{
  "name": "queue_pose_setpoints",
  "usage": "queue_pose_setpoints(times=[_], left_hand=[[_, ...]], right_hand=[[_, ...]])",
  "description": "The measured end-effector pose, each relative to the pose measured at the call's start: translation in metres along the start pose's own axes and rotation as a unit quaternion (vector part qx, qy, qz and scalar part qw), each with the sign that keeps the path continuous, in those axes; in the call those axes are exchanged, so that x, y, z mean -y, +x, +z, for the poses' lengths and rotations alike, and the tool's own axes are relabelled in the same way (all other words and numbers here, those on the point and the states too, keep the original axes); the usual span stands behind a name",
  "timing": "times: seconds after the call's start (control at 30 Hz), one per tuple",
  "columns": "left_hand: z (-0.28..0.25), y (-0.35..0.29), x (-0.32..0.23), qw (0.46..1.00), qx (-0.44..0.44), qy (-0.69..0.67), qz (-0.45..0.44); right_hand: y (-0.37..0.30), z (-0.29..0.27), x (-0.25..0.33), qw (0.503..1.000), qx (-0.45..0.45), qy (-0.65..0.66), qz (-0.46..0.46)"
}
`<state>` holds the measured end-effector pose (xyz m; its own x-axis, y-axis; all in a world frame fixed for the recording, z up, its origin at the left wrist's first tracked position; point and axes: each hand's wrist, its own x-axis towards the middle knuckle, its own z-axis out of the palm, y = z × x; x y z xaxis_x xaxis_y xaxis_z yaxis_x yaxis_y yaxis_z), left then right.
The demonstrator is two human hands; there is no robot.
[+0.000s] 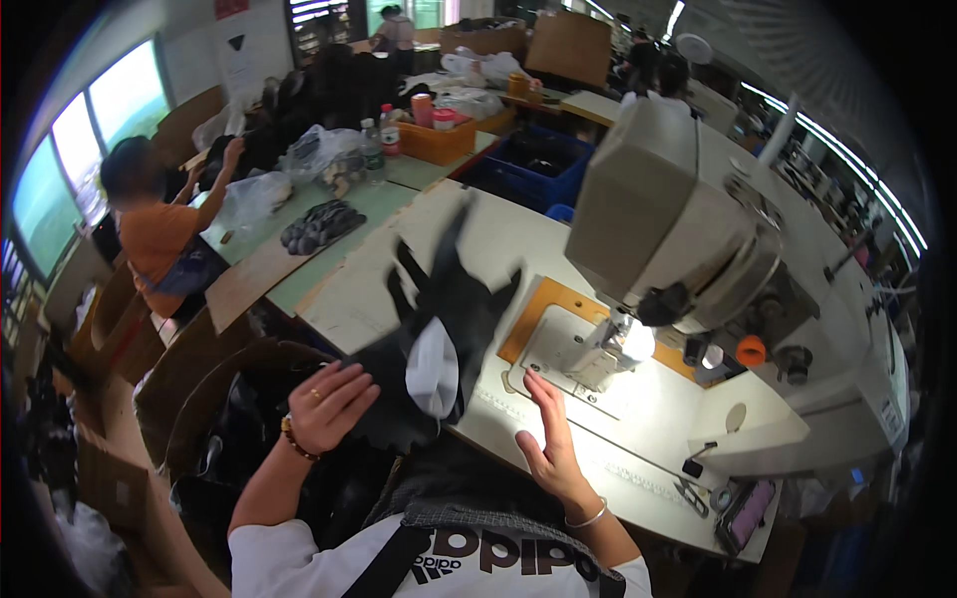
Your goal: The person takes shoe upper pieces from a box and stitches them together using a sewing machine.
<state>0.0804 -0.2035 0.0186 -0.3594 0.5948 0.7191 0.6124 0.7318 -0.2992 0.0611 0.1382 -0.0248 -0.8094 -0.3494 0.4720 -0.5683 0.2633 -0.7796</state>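
A black cut piece (451, 301), with several pointed strips at its far end and a white oval patch (432, 369), lies across the near left edge of the sewing table. Its strips are smeared by motion. My left hand (332, 404) is at the piece's near left side, fingers stretched out; whether it touches the material I cannot tell. To the right of the piece, my right hand (548, 434) is raised with fingers straight and thumb apart, holding nothing. Just beyond it stands the sewing machine (638, 199), its lamp lighting the needle area (610, 354).
A phone-like device (746, 516) rests at the table's near right corner. Dark material fills a carton (189, 389) at my left. Farther back are grey pieces (321, 227), bottles (389, 130), an orange bin (436, 143) and a blue crate (538, 164). A person in orange (159, 239) works at left.
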Motion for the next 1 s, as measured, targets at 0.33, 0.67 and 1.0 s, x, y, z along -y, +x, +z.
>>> queue_pose_setpoints(times=[0.33, 0.67, 1.0], left_hand=[[0.029, -0.055, 0.010, 0.997, 0.031, -0.071, 0.001], [0.035, -0.085, 0.077, 0.920, -0.015, 0.042, -0.390], [0.074, 0.042, -0.070, 0.925, 0.116, -0.215, -0.290]], right_hand=[[0.084, -0.003, -0.017, 0.970, 0.034, -0.211, -0.117], [0.154, 0.024, -0.024, 0.926, 0.166, -0.335, -0.048], [0.096, 0.059, -0.020, 0.979, -0.111, 0.047, 0.166]])
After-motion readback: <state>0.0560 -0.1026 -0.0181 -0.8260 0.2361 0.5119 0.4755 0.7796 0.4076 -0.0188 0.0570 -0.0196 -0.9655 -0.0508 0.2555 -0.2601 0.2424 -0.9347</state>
